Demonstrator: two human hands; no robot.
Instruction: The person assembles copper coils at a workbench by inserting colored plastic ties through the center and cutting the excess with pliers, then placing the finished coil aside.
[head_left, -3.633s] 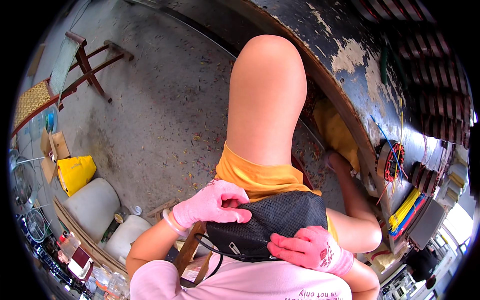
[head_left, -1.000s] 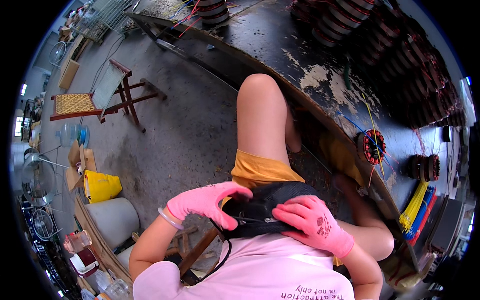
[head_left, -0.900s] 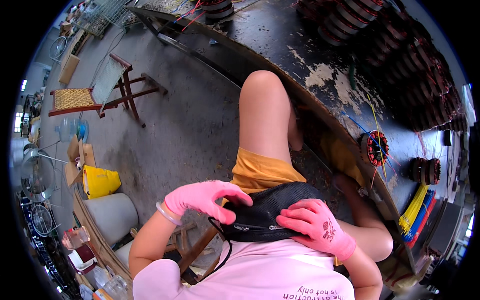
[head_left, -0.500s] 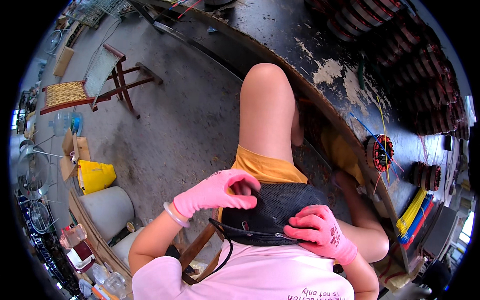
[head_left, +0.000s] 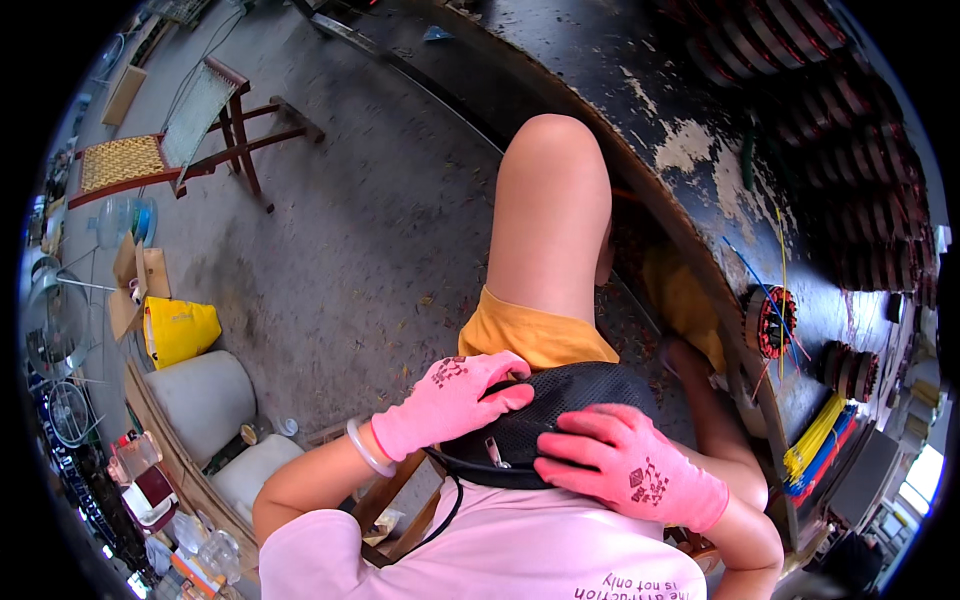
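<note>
A black mesh bag (head_left: pixel 565 400) with a zipper along its near edge lies in my lap. My left hand (head_left: pixel 440 405), in a pink glove, is closed on the bag's left edge, thumb and fingers curled round the mesh. My right hand (head_left: pixel 635 468), gloved in pink too, grips the near right part, its bent fingers over the mesh by the zipper. A metal zip pull (head_left: pixel 494 452) shows between the hands. From the bag's left end a black cord (head_left: pixel 458 497) hangs down. The right fingertips are partly hidden against the bag.
On my right stands a worn black workbench (head_left: pixel 640 165) with stacked motor stators, one wired stator (head_left: pixel 770 322) and bundles of coloured sleeves (head_left: pixel 822 440). A folding chair (head_left: pixel 165 150) stands far left. A yellow bag (head_left: pixel 180 330) and grey cushions (head_left: pixel 203 400) are nearer on the left.
My right hand has slid left along the zipper, nearer my left hand. My left hand has moved slightly right and closed on the bag's edge. The view has shifted a little.
</note>
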